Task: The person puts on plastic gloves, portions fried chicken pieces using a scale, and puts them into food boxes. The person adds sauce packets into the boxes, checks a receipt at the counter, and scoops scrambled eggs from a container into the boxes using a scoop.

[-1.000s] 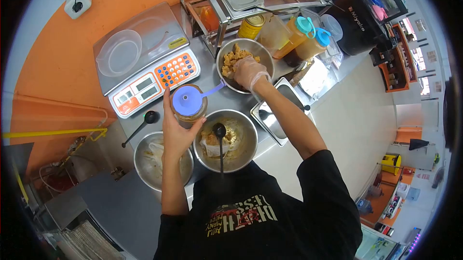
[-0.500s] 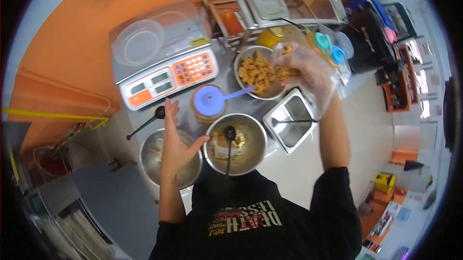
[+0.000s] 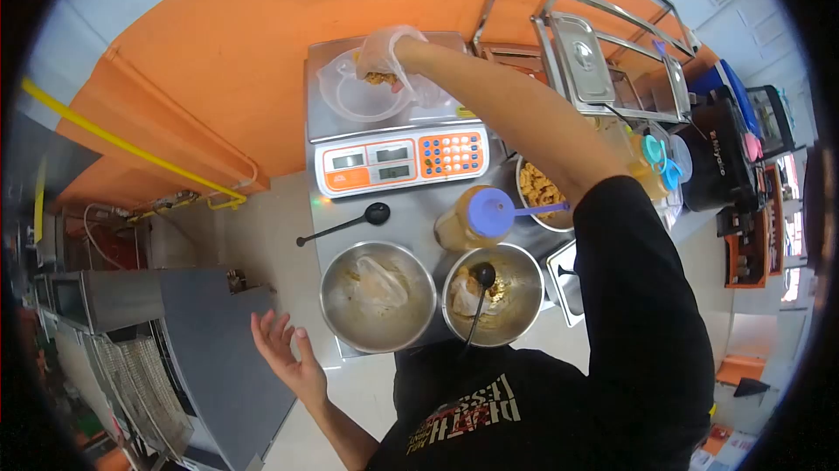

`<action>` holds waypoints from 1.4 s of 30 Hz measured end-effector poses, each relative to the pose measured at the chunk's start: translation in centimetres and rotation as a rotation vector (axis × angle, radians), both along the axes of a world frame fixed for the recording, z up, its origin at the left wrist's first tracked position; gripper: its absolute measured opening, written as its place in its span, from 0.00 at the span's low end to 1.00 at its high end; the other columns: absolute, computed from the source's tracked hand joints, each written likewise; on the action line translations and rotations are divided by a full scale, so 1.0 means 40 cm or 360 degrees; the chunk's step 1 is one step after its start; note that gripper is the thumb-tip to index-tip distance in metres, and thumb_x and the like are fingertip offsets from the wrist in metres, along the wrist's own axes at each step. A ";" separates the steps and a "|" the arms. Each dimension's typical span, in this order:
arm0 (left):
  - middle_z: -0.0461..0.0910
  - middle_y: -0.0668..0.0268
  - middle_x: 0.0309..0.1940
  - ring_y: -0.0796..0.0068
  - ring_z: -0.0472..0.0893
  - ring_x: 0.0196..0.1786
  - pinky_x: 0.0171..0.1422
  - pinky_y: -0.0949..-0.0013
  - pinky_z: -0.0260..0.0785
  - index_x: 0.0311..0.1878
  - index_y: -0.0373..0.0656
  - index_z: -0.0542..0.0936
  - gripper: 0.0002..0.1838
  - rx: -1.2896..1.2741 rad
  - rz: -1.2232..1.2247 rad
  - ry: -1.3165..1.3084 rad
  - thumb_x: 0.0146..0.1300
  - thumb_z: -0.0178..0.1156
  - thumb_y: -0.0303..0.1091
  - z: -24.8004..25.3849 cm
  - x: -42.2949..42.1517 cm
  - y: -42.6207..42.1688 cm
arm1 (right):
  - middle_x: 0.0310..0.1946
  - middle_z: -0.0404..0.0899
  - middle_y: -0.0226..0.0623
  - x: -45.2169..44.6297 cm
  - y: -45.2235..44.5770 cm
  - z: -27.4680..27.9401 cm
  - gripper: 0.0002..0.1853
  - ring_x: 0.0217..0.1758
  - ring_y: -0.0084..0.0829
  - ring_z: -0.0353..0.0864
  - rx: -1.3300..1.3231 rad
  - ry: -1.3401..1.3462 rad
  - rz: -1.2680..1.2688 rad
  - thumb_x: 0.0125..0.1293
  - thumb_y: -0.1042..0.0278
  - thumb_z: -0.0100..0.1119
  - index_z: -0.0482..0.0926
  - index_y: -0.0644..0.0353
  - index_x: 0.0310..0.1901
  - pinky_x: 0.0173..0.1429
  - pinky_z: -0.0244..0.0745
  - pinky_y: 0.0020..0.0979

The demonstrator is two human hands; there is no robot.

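My right hand (image 3: 386,58), in a clear plastic glove, is over a translucent plastic bowl (image 3: 343,97) on the digital scale (image 3: 328,169). Its fingers curl around golden-brown pieces of fried chicken (image 3: 379,79); the fingertips are partly hidden. More fried chicken (image 3: 535,184) lies in a steel bowl (image 3: 559,225), partly covered by my right forearm. My bare left hand (image 3: 293,359) hangs beyond the table's near left edge, fingers apart and holding nothing. Nearest to it is a steel mixing bowl (image 3: 336,329) with a crumpled plastic glove (image 3: 382,283) inside.
Another steel bowl (image 3: 524,318) holds a black spoon (image 3: 482,279). A jar with a purple lid (image 3: 489,211) stands behind it. One black measuring spoon (image 3: 371,214) lies on the table. At right are a steel pan (image 3: 568,301) and bottles with blue caps (image 3: 669,174). A metal rack (image 3: 603,3) stands behind.
My right hand has moved left from the steel bowl to above the plastic bowl on the scale, carrying fried chicken. My left hand has drawn away from the mixing bowls. The view has shifted left.
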State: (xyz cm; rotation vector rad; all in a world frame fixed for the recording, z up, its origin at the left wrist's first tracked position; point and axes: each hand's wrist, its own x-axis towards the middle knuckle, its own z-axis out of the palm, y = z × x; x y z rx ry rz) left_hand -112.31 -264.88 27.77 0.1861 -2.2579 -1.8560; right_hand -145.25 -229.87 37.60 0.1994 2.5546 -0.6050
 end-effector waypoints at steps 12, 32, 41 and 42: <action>0.69 0.56 0.67 0.67 0.76 0.59 0.63 0.65 0.68 0.74 0.41 0.63 0.29 -0.0086 0.0213 -0.0039 0.72 0.59 0.31 0.005 0.019 -0.074 | 0.31 0.84 0.39 0.057 0.267 0.003 0.20 0.31 0.37 0.85 0.0529 0.1155 0.0373 0.68 0.46 0.60 0.85 0.56 0.39 0.38 0.81 0.34; 0.74 0.59 0.63 0.71 0.77 0.58 0.63 0.69 0.67 0.68 0.37 0.69 0.23 -0.0175 -0.0203 -0.0025 0.73 0.57 0.31 -0.008 -0.049 0.094 | 0.44 0.81 0.42 0.841 0.529 -0.375 0.16 0.51 0.46 0.83 0.0779 0.0802 0.0534 0.61 0.68 0.58 0.82 0.51 0.51 0.49 0.82 0.44; 0.75 0.60 0.61 0.74 0.78 0.55 0.62 0.70 0.68 0.67 0.37 0.69 0.22 -0.0057 0.0065 -0.0064 0.73 0.58 0.29 -0.021 0.003 0.003 | 0.46 0.84 0.48 0.833 0.561 -0.296 0.16 0.49 0.42 0.84 0.0279 0.0746 -0.0410 0.66 0.66 0.58 0.81 0.63 0.53 0.53 0.80 0.39; 0.75 0.61 0.61 0.74 0.78 0.55 0.62 0.70 0.68 0.67 0.37 0.70 0.22 -0.0072 0.0109 -0.0068 0.73 0.59 0.29 -0.027 0.007 -0.010 | 0.47 0.84 0.47 0.827 0.555 -0.279 0.16 0.49 0.42 0.84 0.0068 0.0676 -0.0639 0.67 0.67 0.56 0.80 0.63 0.54 0.52 0.80 0.38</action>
